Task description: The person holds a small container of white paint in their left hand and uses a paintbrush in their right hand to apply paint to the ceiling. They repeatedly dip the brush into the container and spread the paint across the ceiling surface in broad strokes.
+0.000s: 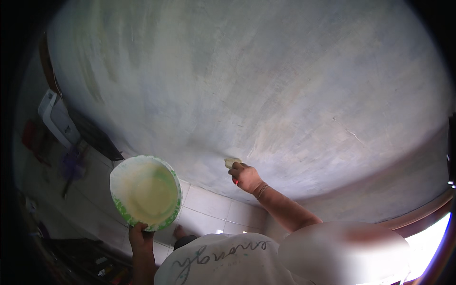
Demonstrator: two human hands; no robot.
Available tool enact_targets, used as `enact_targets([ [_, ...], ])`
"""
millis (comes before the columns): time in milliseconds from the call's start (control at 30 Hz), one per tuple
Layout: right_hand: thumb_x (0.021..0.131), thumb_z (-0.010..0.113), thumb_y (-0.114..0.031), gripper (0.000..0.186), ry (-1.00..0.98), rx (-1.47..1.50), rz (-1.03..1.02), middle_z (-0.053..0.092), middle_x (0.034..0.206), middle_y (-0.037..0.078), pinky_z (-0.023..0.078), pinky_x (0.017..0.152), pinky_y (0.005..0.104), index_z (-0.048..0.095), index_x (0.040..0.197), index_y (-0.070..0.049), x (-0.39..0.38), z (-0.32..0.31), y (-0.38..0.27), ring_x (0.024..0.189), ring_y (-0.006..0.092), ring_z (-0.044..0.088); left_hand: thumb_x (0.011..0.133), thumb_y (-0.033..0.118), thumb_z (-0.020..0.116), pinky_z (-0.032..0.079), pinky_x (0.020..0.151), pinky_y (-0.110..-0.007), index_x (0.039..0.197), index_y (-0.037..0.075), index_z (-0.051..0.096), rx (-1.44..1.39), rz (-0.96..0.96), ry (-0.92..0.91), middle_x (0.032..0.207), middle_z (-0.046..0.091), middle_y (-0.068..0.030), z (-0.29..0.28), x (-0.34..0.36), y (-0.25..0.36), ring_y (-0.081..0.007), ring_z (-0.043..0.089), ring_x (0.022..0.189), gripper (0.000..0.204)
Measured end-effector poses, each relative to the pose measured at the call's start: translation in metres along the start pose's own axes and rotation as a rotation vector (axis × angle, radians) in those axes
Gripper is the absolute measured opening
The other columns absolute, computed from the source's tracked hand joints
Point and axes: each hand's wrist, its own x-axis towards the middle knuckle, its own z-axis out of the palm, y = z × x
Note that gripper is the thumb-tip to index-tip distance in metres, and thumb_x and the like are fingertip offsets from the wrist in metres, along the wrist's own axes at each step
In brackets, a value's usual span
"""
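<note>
My left hand [141, 240] grips the lower rim of a round basin [121, 199], white and mottled green, holding pale cream-yellow liquid. My right hand [247, 178] is closed on a small pale brush or applicator [232, 162] with some red showing at the handle; its head is at the streaky grey-white wall [285, 85], though I cannot tell whether it touches. A thin crack or mark runs on the wall to the right of that hand.
A tiled floor [199, 206] lies below, with a bare foot [179, 231] on it. At the left are a grey-white plastic object [59, 118], a dark panel [95, 133] and blurry red and purple items. A bright opening [427, 247] shows at the lower right.
</note>
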Motion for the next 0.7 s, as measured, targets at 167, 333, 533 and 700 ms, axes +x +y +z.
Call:
enact_targets([
  [167,0.082,0.064,-0.005,0.013,0.290,0.066,-0.042,0.065,0.094,0.008,0.055,0.072,0.0405,0.069,0.093,-0.010,0.025,-0.167,-0.015,0.084,0.0320,0.066,0.069,-0.005,0.054,0.061,0.090,-0.046,0.137,0.004,0.049,-0.009,-0.028,0.006,0.125,0.060,-0.0132,0.001,-0.004,0.000,-0.0310,0.065,0.111,0.068],
  [333,0.076,0.069,0.008,0.025,0.937,-0.306,-0.174,0.069,0.101,0.011,0.056,0.066,0.0364,0.073,0.096,-0.008,0.026,-0.299,-0.076,0.080,0.0278,0.069,0.069,-0.005,0.055,0.061,0.089,-0.045,0.137,0.004,0.049,-0.069,-0.019,-0.060,0.125,0.061,-0.0121,-0.008,-0.001,-0.005,-0.0298,0.066,0.111,0.069],
  [533,0.079,0.065,0.000,0.023,0.331,0.000,-0.071,0.068,0.101,0.008,0.056,0.072,0.0370,0.073,0.097,-0.010,0.019,-0.175,-0.075,0.085,0.0285,0.068,0.069,-0.007,0.053,0.055,0.103,-0.047,0.139,0.002,0.046,-0.028,-0.064,-0.011,0.130,0.057,-0.0153,0.012,-0.011,0.002,-0.0326,0.060,0.120,0.071],
  [700,0.079,0.063,-0.001,0.019,0.143,0.046,-0.029,0.069,0.098,0.008,0.055,0.072,0.0403,0.071,0.094,-0.008,0.009,-0.116,-0.001,0.082,0.0308,0.067,0.070,-0.005,0.052,0.055,0.102,-0.049,0.141,0.002,0.044,0.010,-0.037,-0.044,0.131,0.057,-0.0159,0.013,-0.010,0.005,-0.0338,0.060,0.120,0.072],
])
